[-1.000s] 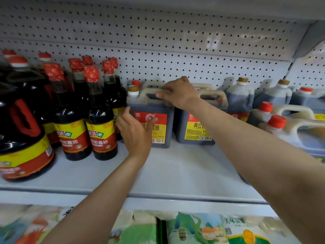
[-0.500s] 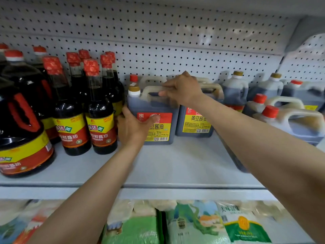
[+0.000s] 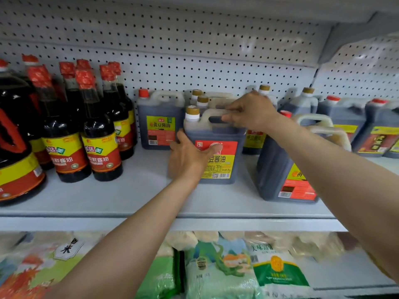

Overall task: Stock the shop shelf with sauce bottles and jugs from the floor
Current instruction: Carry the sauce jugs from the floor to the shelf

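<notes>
A dark sauce jug (image 3: 212, 147) with a gold cap stands upright on the grey shelf (image 3: 121, 190), near its middle and a little back from the front edge. The right hand (image 3: 251, 112) is above it, fingers curled round the pale handle on the jug's top. The left hand (image 3: 190, 156) lies against the jug's front left corner, fingers wrapped round the left side and thumb stretched flat across the red part of the label. So the jug sits between the two hands, one on top and one low at the front. Just behind it stand more gold-capped jugs (image 3: 203, 100), partly hidden, and to the left rear a red-capped jug (image 3: 159, 121) with a yellow and red label. Further left is a cluster of tall dark bottles (image 3: 99, 134) with red wrapped caps, and a large round jug (image 3: 17, 160) at the left edge. To the right, under the right forearm, a bigger jug (image 3: 280, 175) stands near the shelf front, with other jugs (image 3: 345, 119) in a row behind it along the pegboard (image 3: 194, 50). On the lower shelf lie rice bags (image 3: 218, 272).
</notes>
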### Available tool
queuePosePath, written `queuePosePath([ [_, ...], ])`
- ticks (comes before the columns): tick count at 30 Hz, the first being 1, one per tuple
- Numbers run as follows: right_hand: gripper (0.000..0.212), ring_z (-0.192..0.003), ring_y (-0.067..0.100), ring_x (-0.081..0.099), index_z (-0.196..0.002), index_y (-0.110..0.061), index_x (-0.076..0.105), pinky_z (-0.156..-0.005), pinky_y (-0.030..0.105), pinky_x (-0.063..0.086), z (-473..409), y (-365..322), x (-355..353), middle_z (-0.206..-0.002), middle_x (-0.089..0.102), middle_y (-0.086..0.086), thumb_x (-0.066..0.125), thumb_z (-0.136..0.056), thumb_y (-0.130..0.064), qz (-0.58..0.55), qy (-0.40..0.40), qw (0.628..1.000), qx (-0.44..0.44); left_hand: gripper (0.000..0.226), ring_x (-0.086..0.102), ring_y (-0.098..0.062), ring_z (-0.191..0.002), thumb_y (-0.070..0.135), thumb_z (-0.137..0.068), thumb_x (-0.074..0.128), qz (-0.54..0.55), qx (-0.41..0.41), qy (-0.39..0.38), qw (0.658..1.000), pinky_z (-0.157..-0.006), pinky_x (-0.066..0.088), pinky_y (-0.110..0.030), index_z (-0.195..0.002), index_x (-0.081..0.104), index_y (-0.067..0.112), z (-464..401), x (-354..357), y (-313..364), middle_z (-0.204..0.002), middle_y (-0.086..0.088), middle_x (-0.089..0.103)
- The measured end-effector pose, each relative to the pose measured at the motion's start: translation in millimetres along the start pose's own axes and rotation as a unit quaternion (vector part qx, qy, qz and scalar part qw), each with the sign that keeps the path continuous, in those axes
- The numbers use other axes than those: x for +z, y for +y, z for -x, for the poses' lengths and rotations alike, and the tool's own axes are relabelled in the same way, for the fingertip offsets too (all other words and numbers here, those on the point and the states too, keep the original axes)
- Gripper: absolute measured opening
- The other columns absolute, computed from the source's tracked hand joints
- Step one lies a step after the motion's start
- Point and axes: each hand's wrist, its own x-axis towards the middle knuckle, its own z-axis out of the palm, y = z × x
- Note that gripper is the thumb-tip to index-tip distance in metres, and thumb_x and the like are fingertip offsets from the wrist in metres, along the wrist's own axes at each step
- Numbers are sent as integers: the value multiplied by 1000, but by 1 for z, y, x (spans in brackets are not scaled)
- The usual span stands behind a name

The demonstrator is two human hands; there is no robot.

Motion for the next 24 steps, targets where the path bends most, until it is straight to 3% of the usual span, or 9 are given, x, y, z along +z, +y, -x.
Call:
queuePosePath([
  [7,44,-128,33,44,-131,-41,63,-105,39,36,8,21,-12,-130,55,12,59,-91,-59,46,-6,998,48,113,54,-38,-118,78,-57,75,8,-21,10,1000,-81,49,-44,-141,30,17,11,30,26,-135,-15,47],
  [11,47,-126,32,43,-124,-36,68,-99,41,43,16,30,-16,-117,68,5,57,-88,-63,19,12,1000,11,109,47,-36,-128,69,-64,78,35,-42,5,998,-88,47,-46,-143,30,12,17,35,31,-142,-15,42],
  [14,61,-126,29,44,-120,-32,72,-103,41,40,33,42,-31,-113,72,3,57,-76,-72,-60,77,995,-1,118,31,-34,-142,71,-67,73,23,-39,61,997,-104,40,-48,-152,19,10,34,46,38,-156,-14,26],
  [16,58,-130,27,42,-124,-29,71,-103,34,39,52,57,-42,-117,69,6,66,-78,-64,-107,137,985,1,117,23,-34,-146,70,-72,70,43,3,119,992,-112,33,-47,-155,16,7,54,59,47,-161,-15,17],
  [18,59,-131,27,41,-128,-26,68,-103,31,36,75,77,-51,-120,67,5,70,-78,-58,-131,197,972,9,107,25,-34,-144,65,-78,69,98,61,151,982,-113,31,-46,-153,21,5,76,71,57,-158,-17,22],
  [20,65,-135,26,39,-136,-25,60,-110,35,35,97,104,-49,-131,61,4,74,-79,-55,-176,219,959,46,96,32,-32,-138,61,-82,67,149,110,113,976,-111,34,-43,-150,29,5,95,86,67,-151,-17,34],
  [24,86,-138,14,44,-144,-26,46,-113,41,40,139,154,-23,-145,52,-7,75,-73,-64,-300,219,921,122,86,41,-25,-135,55,-82,70,188,129,-56,972,-109,37,-38,-149,35,13,117,114,79,-146,-10,44],
])
